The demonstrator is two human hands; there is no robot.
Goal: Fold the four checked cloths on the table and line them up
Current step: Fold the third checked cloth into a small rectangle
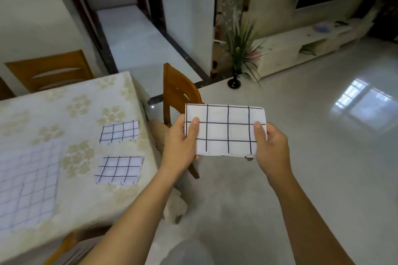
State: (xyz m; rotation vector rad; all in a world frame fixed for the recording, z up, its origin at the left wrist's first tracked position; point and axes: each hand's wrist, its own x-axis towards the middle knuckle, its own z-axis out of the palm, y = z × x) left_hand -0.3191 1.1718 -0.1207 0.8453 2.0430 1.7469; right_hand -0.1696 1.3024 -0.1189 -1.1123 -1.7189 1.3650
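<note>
A folded white cloth with black checks (226, 130) is held in the air to the right of the table, over the floor. My left hand (183, 139) grips its left edge, thumb on top. My right hand (270, 144) grips its right edge the same way. On the table (64, 109) two folded checked cloths lie near the right edge: one farther back (120, 131), one nearer (119, 170). A larger checked cloth (28, 185) lies spread flat on the table's left side.
The table has a floral cover. A wooden chair (176, 97) stands at its right side, between the table and the held cloth. Another chair back (49, 71) shows behind the table. A potted plant (237, 54) and a low white cabinet (301, 47) stand farther off on the tiled floor.
</note>
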